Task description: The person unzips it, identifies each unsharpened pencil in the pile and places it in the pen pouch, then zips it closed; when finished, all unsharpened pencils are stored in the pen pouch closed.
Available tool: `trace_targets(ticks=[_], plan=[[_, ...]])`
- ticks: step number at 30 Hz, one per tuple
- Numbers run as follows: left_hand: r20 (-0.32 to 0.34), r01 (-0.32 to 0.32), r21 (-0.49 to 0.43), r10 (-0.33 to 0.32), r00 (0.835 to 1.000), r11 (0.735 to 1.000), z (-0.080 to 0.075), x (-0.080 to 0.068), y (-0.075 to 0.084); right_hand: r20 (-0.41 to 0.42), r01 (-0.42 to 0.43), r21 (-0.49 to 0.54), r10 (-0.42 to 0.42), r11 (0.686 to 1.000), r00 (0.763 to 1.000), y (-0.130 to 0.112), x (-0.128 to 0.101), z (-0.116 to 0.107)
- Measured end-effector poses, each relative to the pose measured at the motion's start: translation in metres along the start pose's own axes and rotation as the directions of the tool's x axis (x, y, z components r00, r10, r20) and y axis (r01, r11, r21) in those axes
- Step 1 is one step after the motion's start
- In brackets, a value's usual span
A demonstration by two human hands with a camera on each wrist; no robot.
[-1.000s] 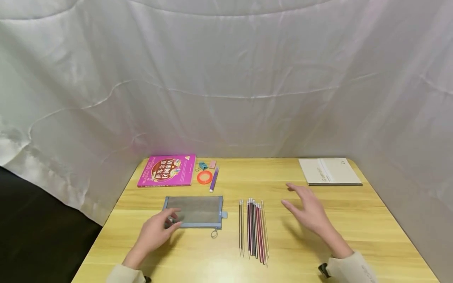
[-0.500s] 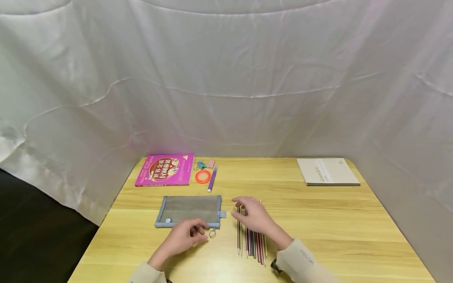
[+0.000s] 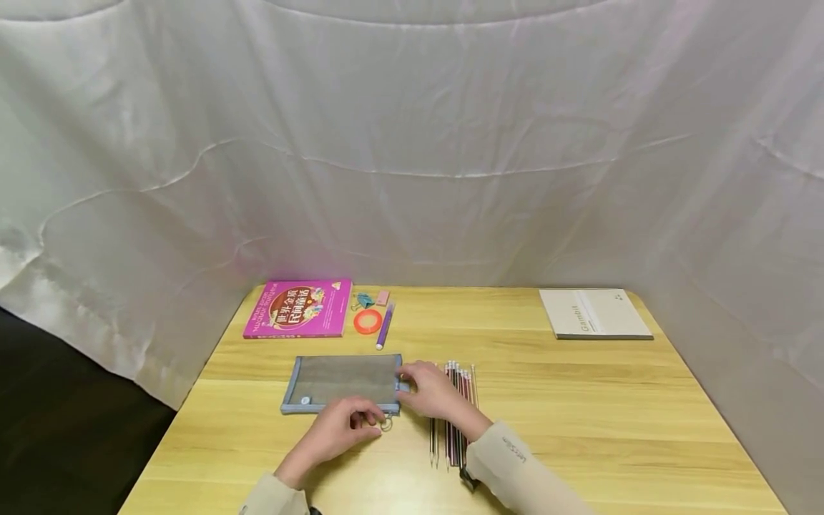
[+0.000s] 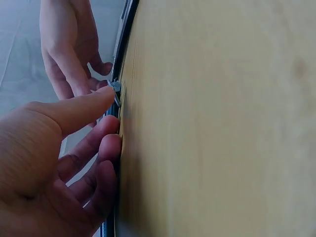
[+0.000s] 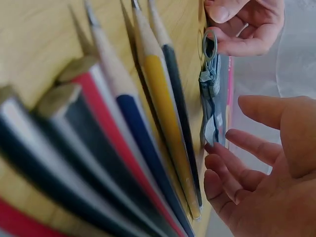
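Note:
A grey mesh zip pouch with blue edging lies flat on the table. At its near right corner, my left hand has thumb and forefinger spread beside the zipper's pull ring. My right hand reaches over the pencils to the pouch's right end. Its fingertips meet the fabric tab there, with the thumb held apart in the right wrist view. Several pencils lie side by side under the right forearm, partly hidden by it, their sharpened tips toward me.
Behind the pouch are a pink book, an orange tape roll, a purple marker, a blue binder clip and a pink eraser. A pale notebook lies at the back right. Grey curtains enclose the table.
My right hand has swept left across the pencils to the pouch's tab end. The left hand has moved right, from the pouch's left part to its zipper ring. The pouch's left end shifted slightly.

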State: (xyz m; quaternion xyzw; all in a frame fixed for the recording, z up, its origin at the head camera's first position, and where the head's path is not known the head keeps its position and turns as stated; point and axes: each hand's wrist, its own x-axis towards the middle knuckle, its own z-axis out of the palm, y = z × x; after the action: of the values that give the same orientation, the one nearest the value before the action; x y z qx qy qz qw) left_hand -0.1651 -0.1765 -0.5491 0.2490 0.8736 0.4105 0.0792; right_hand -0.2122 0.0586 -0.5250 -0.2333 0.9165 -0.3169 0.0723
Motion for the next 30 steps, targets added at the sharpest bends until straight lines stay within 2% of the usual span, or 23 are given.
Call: trace_targets(ticks=[7, 14, 19, 27, 30], plan=[[-0.031, -0.034, 0.070, 0.037, 0.999, 0.997, 0.0044, -0.0012, -0.0004, 0.024, -0.012, 0.033, 0.012, 0.999, 1.000, -0.0021, 0.0017, 0.0017], [-0.033, -0.009, 0.075, 0.011, 0.999, 0.997, 0.0050, -0.0005, 0.0006, 0.031, -0.027, 0.080, 0.025, 0.996, 0.999, -0.0031, 0.0023, 0.0014], [-0.030, -0.015, 0.102, 0.018, 0.999, 0.995, 0.0056, 0.0000, 0.0029, 0.020, -0.051, 0.109, 0.049, 0.993, 0.999, -0.0031, 0.0037, 0.0024], [-0.028, -0.016, 0.182, 0.021, 0.999, 0.983, 0.0071, 0.0017, 0.0064, -0.015, -0.066, 0.214, 0.071, 0.974, 0.997, -0.0032, 0.0054, 0.0023], [-0.028, -0.007, 0.189, 0.012, 1.000, 0.982, 0.0074, 0.0020, 0.0061, 0.009, -0.075, 0.283, 0.076, 0.956, 0.997, -0.0031, 0.0050, 0.0024]])
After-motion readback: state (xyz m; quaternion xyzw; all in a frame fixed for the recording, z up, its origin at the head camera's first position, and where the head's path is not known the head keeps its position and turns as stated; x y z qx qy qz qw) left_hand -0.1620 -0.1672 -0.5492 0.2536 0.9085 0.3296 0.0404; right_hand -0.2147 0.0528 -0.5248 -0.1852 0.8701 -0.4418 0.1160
